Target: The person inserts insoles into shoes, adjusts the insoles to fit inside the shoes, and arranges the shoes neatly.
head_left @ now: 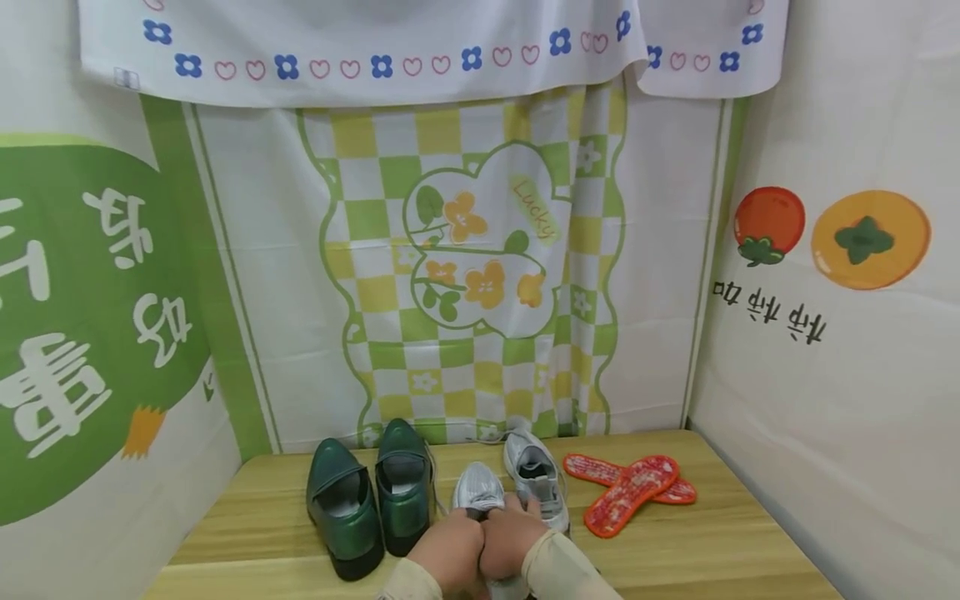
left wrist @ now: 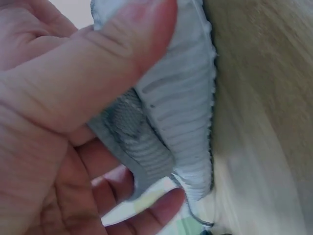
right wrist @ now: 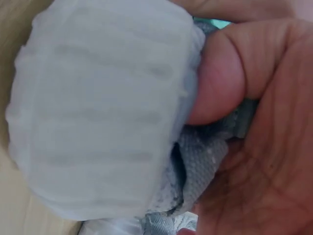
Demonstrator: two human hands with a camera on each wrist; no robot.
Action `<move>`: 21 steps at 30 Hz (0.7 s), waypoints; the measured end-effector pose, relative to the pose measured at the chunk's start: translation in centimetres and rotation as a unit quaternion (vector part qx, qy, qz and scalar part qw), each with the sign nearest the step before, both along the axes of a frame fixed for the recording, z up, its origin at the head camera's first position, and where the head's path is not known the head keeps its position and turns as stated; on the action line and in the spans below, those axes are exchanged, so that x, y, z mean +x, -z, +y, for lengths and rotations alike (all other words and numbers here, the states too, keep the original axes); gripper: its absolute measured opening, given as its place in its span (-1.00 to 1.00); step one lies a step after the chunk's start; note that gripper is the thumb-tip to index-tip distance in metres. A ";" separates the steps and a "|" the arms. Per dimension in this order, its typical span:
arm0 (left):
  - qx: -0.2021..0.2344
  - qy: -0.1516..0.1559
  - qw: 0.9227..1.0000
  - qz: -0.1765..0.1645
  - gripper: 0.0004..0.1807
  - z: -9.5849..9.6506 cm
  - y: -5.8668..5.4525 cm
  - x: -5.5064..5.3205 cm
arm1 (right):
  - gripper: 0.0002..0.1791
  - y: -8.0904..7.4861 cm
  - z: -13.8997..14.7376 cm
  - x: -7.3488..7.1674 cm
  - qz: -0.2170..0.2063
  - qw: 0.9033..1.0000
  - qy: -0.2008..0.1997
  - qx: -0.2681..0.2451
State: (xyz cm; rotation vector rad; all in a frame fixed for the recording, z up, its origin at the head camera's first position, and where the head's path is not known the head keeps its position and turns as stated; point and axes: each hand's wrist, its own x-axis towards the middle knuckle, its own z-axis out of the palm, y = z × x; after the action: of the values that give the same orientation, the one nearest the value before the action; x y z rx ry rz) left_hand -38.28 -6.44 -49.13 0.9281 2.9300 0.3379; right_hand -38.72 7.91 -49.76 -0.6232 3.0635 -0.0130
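Both hands are at one grey-white sneaker (head_left: 478,485), whose toe points to the back of the table and whose rear is mostly hidden by them. With the thumb on its ribbed side and the fingers around the collar, my left hand (head_left: 450,542) grips the shoe, as the left wrist view shows. My right hand (head_left: 513,537) pinches the grey fabric at its heel, the thumb behind the white sole (right wrist: 98,112). The matching sneaker (head_left: 536,475) stands just right of the hands, its opening upward.
A pair of green loafers (head_left: 348,508) stands on the wooden table (head_left: 225,533) to the left. Two red insoles (head_left: 630,496) lie crossed on the right. Printed cloth (head_left: 480,358) hangs behind the table, with printed walls at both sides.
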 end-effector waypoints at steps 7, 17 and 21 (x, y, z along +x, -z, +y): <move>0.027 0.021 0.999 -0.001 -0.68 -0.5 0.0 -0.5 | -0.70 -1.1 -0.2 -0.7 -0.053 0.998 0.019 -0.018; 0.031 0.027 0.999 -0.024 -0.67 -0.7 -0.1 -0.6 | -0.62 -0.4 -0.6 -0.8 -0.038 0.999 0.028 -0.024; 0.025 0.018 0.999 -0.015 -0.72 -0.6 -0.2 -0.2 | -0.67 -0.7 -0.5 0.0 -0.009 0.999 0.015 -0.039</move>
State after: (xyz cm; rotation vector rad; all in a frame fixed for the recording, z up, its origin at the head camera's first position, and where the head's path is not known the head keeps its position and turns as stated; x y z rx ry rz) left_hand -38.52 -7.01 -48.95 0.9710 2.8863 0.4207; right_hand -38.67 7.41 -49.01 -0.5774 3.0681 -0.1367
